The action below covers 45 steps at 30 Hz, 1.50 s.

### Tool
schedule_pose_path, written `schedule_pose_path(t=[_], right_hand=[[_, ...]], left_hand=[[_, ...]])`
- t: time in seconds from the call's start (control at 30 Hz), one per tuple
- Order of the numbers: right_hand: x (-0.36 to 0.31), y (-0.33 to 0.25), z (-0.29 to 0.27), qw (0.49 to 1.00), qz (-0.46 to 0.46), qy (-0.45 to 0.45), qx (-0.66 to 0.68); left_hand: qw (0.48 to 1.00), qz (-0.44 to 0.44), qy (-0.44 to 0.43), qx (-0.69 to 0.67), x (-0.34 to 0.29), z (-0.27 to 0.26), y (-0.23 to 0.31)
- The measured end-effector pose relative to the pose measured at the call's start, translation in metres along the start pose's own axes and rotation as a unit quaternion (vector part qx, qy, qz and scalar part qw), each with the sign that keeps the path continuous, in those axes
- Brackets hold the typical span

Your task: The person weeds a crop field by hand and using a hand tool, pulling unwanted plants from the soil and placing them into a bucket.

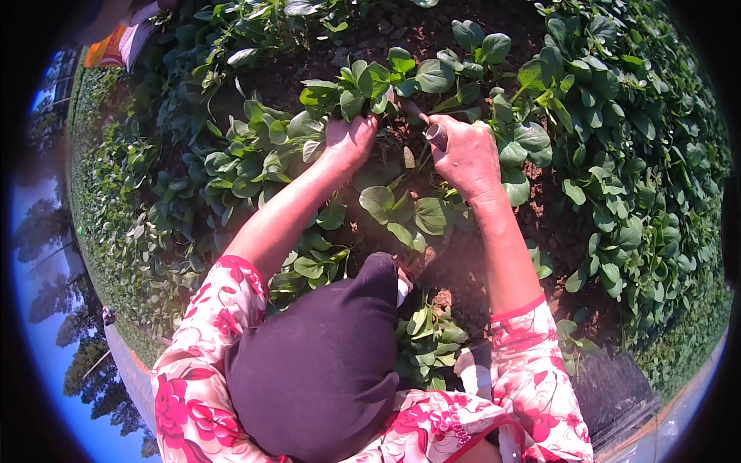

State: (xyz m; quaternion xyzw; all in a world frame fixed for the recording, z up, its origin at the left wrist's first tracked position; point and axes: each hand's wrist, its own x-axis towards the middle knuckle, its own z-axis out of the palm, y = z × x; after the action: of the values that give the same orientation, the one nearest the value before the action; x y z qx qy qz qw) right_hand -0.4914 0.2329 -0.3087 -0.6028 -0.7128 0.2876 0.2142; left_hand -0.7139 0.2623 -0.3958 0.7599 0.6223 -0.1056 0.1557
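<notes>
My left hand (351,143) is closed at the base of a leafy green plant (374,81) with broad rounded leaves. Its fingertips are partly hidden under the foliage. To the right, my right hand (467,154) is wrapped round the handle of a small cutting tool (437,136). The round handle end shows beside my thumb, and a narrow blade seems to point toward the plant's base, though leaves and soil make it hard to see. Below and between my hands grows another low plant (409,212). My forearms come up from sleeves with a red floral print.
Dense rows of greens (617,177) stand on both sides over reddish-brown soil (540,224). A bunch of greens (428,347) lies near my legs. An orange and white item (120,46) is at the upper left. Something dark and flat (614,393) lies at the lower right.
</notes>
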Motion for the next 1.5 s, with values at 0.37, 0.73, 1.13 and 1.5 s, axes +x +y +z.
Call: schedule_pose_path(t=[0.37, 0.73, 1.13, 1.5], right_hand=[[-0.019, 0.003, -0.002, 0.999, 0.020, -0.043, 0.000], [-0.010, 0.003, -0.005, 0.999, 0.026, -0.038, -0.027], [-0.016, 0.001, -0.007, 0.998, 0.040, -0.052, -0.012], [-0.019, 0.010, -0.003, 0.999, 0.037, -0.035, -0.005]], left_hand=[[0.975, 0.075, 0.164, 0.133, 0.005, 0.008, -0.006], [0.991, 0.052, 0.104, 0.065, 0.022, 0.000, 0.001], [0.992, 0.041, 0.088, 0.080, 0.025, 0.010, -0.007], [0.977, 0.110, 0.169, 0.074, 0.017, 0.023, -0.013]])
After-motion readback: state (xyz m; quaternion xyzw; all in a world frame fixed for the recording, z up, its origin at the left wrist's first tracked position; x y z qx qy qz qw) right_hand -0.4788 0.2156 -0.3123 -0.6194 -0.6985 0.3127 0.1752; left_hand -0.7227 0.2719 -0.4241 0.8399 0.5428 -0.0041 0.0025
